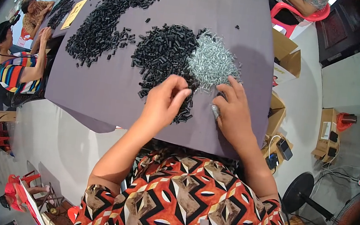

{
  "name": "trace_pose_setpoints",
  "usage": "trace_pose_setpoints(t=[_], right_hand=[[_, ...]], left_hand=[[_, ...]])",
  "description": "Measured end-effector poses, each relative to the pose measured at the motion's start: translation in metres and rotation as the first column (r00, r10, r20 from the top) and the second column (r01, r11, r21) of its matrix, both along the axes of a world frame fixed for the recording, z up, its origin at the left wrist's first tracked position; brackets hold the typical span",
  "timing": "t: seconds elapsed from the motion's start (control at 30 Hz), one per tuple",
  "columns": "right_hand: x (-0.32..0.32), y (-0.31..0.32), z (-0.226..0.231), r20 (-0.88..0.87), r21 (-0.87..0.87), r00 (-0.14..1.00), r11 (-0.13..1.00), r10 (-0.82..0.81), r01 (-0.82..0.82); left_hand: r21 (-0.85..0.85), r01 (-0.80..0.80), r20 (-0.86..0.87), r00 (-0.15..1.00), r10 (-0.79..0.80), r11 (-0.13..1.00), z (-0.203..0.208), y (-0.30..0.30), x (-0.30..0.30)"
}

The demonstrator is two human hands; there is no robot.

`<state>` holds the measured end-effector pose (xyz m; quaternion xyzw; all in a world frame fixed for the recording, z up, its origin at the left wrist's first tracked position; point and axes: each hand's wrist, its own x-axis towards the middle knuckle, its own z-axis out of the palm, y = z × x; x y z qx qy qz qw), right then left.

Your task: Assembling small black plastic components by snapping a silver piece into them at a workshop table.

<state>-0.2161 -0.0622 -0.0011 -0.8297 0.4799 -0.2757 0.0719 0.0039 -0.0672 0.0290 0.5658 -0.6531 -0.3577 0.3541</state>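
Close to me on the cloth lies a heap of short black plastic tube-like pieces (163, 49). Against its right side rests a pile of small, shiny silver metal pieces (211, 60), screw-like in shape. My left hand (166, 97) is over the near part of the black heap, thumb and fingers pinched together; what is between the tips is too small to make out. At the near right edge of the silver pile is my right hand (235, 112), its fingers curled in. Something silvery covers its thumb (215, 112). Whatever these fingers hold is hidden.
A grey cloth covers the table (248, 35). A larger spread of black pieces (105, 27) runs to the far left, beside a yellow card (74, 14). Other people sit around the table, one in a striped shirt (21, 72). Cardboard boxes (285, 58) and a fan (300, 192) stand at right.
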Motion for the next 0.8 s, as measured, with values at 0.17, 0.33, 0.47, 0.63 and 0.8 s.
trace_pose_setpoints(t=[0.17, 0.33, 0.47, 0.63, 0.8], right_hand=[[0.006, 0.001, 0.004, -0.123, -0.081, 0.992, 0.997, -0.018, 0.008], [0.012, 0.016, 0.033, 0.053, -0.01, 0.99, 0.991, 0.133, -0.132], [0.022, 0.025, 0.04, 0.06, -0.032, 0.969, 0.971, 0.239, -0.237], [0.026, 0.031, 0.034, -0.007, -0.038, 0.968, 0.967, 0.25, -0.25], [0.021, 0.035, 0.029, 0.049, -0.008, 0.951, 0.953, 0.304, -0.304]], left_hand=[[0.305, 0.115, -0.575, 0.813, 0.087, 0.945, -0.01, 0.033, 0.013], [0.33, 0.142, -0.599, 0.795, 0.09, 0.933, -0.016, 0.059, 0.017], [0.282, 0.13, -0.593, 0.802, 0.066, 0.951, -0.021, 0.069, 0.009], [0.051, 0.151, -0.105, 0.984, -0.145, 0.987, -0.009, 0.069, 0.005], [0.03, 0.199, -0.1, 0.976, -0.195, 0.98, -0.012, 0.076, 0.008]])
